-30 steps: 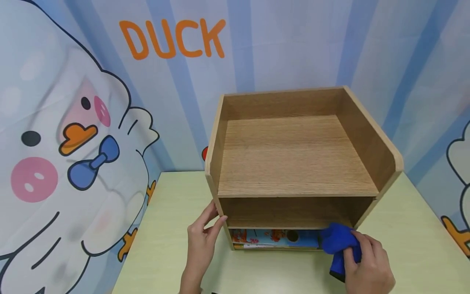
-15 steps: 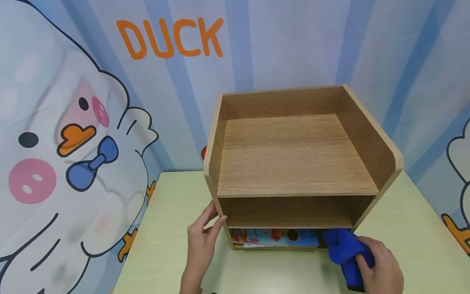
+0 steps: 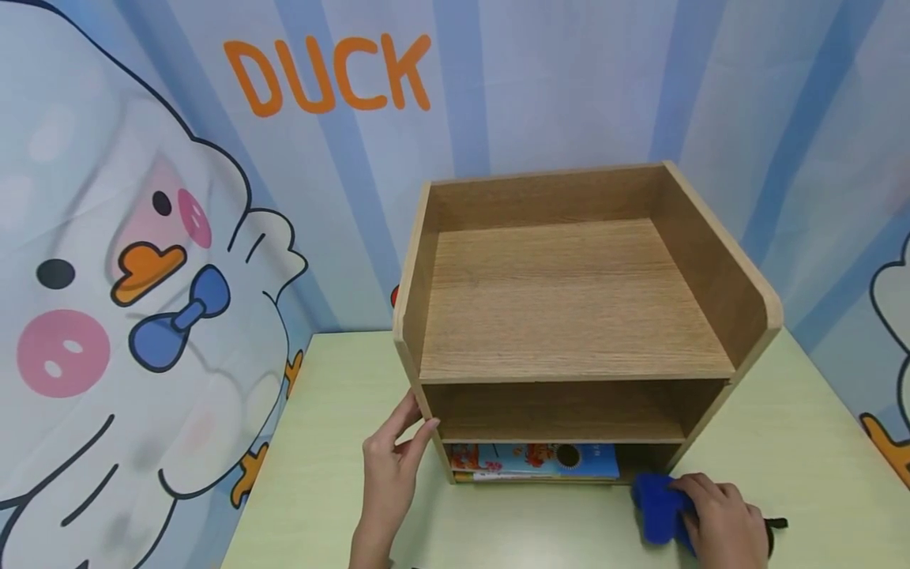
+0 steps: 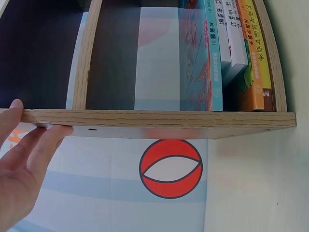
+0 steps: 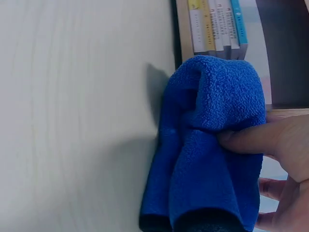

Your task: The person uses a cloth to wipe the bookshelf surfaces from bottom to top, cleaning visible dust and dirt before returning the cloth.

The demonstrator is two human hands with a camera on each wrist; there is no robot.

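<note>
A two-tier wooden desk shelf (image 3: 576, 296) stands on the table. My left hand (image 3: 389, 466) pinches its left side panel, thumb on the inner side and fingers on the outer face, as the left wrist view also shows. My right hand (image 3: 727, 521) holds a folded blue towel (image 3: 657, 507) just in front of the shelf's lower right corner. In the right wrist view, my thumb presses into the fuzzy towel (image 5: 212, 150), which has a dark hem; the other fingertips are partly hidden behind it.
Several thin books (image 3: 533, 461) lie stacked in the bottom compartment, toward its left. The pale table (image 3: 526, 525) extends around the shelf. Behind hangs a blue striped cloth backdrop (image 3: 554, 87) with a duck print on the left.
My right hand has drawn the blue towel from the bottom compartment's right opening, down and toward me. The compartment's right end now shows. My left hand stays on the side panel.
</note>
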